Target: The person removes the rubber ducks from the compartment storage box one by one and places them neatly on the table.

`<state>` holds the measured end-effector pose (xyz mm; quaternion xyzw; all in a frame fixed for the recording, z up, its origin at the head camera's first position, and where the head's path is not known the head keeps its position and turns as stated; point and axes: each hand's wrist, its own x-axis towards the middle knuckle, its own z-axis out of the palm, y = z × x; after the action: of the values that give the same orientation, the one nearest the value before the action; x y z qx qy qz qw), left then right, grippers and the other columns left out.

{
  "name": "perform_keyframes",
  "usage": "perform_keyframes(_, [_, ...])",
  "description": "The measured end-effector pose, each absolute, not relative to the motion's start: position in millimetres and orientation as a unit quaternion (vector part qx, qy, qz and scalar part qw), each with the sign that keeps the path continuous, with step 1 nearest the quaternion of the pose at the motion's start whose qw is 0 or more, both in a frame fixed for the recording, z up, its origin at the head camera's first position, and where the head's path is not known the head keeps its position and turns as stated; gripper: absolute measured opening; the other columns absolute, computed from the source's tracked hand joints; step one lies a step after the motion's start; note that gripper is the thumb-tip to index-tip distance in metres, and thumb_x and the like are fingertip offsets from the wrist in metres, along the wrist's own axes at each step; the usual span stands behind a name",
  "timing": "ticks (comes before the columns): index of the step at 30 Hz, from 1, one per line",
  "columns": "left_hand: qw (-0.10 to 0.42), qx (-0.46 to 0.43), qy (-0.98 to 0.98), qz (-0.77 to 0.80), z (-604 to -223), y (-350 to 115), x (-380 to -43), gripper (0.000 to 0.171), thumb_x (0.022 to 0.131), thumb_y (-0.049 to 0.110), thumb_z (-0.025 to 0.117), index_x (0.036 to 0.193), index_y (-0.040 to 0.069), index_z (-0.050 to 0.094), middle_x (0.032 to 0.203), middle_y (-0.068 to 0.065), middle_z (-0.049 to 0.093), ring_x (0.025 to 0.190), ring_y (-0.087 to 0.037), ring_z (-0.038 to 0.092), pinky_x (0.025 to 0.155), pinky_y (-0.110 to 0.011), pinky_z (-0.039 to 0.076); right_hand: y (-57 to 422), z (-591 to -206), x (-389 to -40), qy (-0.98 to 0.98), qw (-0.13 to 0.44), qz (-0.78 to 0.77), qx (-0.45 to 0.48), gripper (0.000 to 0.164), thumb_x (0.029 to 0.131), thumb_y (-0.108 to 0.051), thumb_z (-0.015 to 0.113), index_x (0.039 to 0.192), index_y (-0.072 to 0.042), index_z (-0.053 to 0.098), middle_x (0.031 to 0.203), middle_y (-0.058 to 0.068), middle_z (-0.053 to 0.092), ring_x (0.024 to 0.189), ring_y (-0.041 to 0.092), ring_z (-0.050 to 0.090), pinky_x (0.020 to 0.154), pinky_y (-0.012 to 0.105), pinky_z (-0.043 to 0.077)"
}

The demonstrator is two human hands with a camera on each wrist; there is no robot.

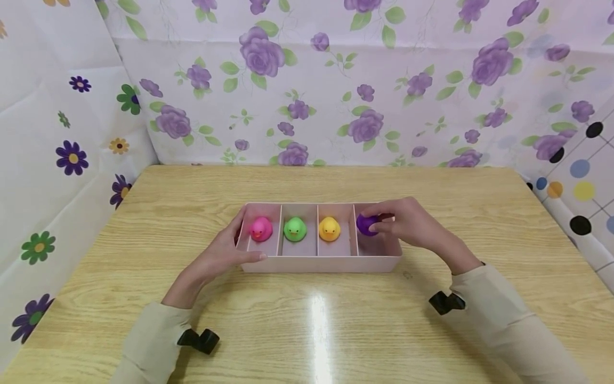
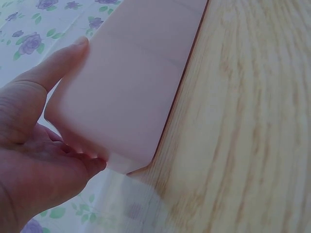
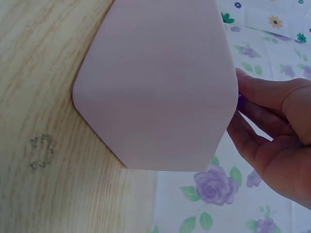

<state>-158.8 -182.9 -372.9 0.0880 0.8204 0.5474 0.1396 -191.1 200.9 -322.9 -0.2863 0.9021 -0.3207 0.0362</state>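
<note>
A long pale pink box (image 1: 321,264) with dividers stands on the table. From left to right, separate compartments hold a pink toy duck (image 1: 261,229), a green toy duck (image 1: 295,230) and a yellow toy duck (image 1: 329,229). My left hand (image 1: 218,250) grips the box's left end, thumb on the front wall, fingers around the side; the left wrist view shows this hold on the box (image 2: 126,87). In the rightmost compartment my right hand (image 1: 412,225) pinches a purple toy duck (image 1: 365,225), partly covered by the fingers. The box wall hides most of it in the right wrist view.
The wood-grain table (image 1: 268,320) extends around the box on all sides. Behind it hangs a floral cloth (image 1: 326,96), with patterned sheets at left and right. Black straps (image 1: 446,303) stick out from both sleeves.
</note>
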Motion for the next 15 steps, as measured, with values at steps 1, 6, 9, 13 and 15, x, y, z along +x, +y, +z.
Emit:
perform_keyframes(1, [0.14,0.089,0.821,0.546,-372.8,-183.0,-158.9,0.117,0.081,0.012,0.082,0.16,0.006,-0.004,0.165,-0.021,0.005,0.15,-0.038,0.01,0.119,-0.055,0.015,201.3,-321.4,-191.1,0.902,0.036,-0.322,-0.285,0.027,0.086,0.005,0.074,0.113,0.002,0.074,0.109,0.019,0.072,0.094,0.03,0.071,0.078,0.04,0.06])
perform_keyframes(6, [0.143,0.087,0.823,0.542,-371.2,-183.2,-158.8,0.117,0.081,0.015,0.082,0.16,0.008,-0.005,0.165,-0.02,0.005,0.15,-0.038,0.01,0.118,-0.057,0.015,204.3,-315.4,-192.2,0.898,0.025,-0.333,-0.286,0.027,0.085,0.007,0.074,0.111,0.003,0.074,0.109,0.02,0.072,0.094,0.03,0.071,0.079,0.041,0.059])
perform_keyframes(9, [0.144,0.086,0.824,0.541,-370.9,-182.9,-158.8,0.117,0.082,0.015,0.082,0.16,0.008,-0.005,0.165,-0.02,0.004,0.15,-0.038,0.01,0.119,-0.056,0.015,207.0,-313.0,-193.7,0.898,0.022,-0.34,-0.279,0.027,0.084,0.008,0.074,0.11,0.003,0.075,0.109,0.02,0.072,0.094,0.031,0.071,0.08,0.041,0.059])
perform_keyframes(13, [0.145,0.086,0.825,0.54,-371.2,-183.0,-158.6,0.117,0.082,0.015,0.082,0.16,0.008,-0.005,0.165,-0.02,0.003,0.15,-0.038,0.008,0.119,-0.056,0.013,211.6,-310.6,-196.2,0.902,0.019,-0.339,-0.266,0.027,0.084,0.006,0.075,0.111,0.002,0.075,0.107,0.018,0.073,0.096,0.031,0.071,0.083,0.042,0.058])
perform_keyframes(15, [0.145,0.086,0.824,0.541,-371.3,-182.9,-158.5,0.118,0.081,0.015,0.082,0.16,0.008,-0.005,0.165,-0.02,0.003,0.15,-0.038,0.009,0.119,-0.057,0.014,214.5,-309.3,-197.3,0.906,0.021,-0.337,-0.256,0.027,0.085,0.005,0.075,0.111,0.002,0.075,0.107,0.018,0.073,0.096,0.031,0.071,0.083,0.041,0.058])
